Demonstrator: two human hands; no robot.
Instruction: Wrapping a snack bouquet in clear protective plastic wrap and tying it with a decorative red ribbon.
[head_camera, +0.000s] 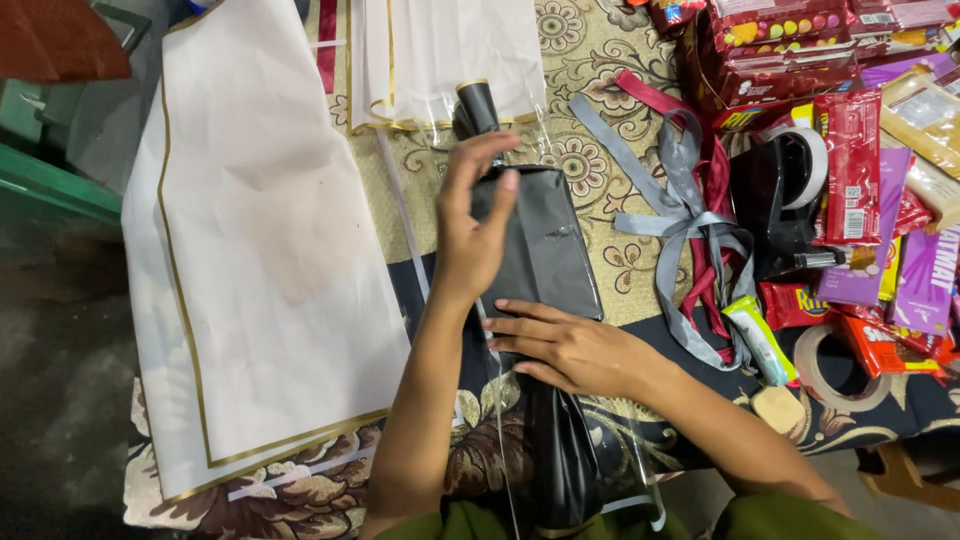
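Both hands lie on the dark bottle (535, 250), whose long axis runs near to far, neck at the far end. Left hand (470, 225) rests open on its left shoulder; right hand (565, 350) presses flat, fingers together, across its nearer body, under clear film (500, 420).

The scene is lit evenly from overhead, bright across the worktop (600, 60) and dim toward the floor (50, 350) at the left, which is lost in shadow. Soft glare is seen on the black wrapped bottle (540, 240) and on the clear plastic film (500, 400). Only faint shadows are cast beneath the hands. Focus is held sharply at the centre; slight softness is noticed at the edges.
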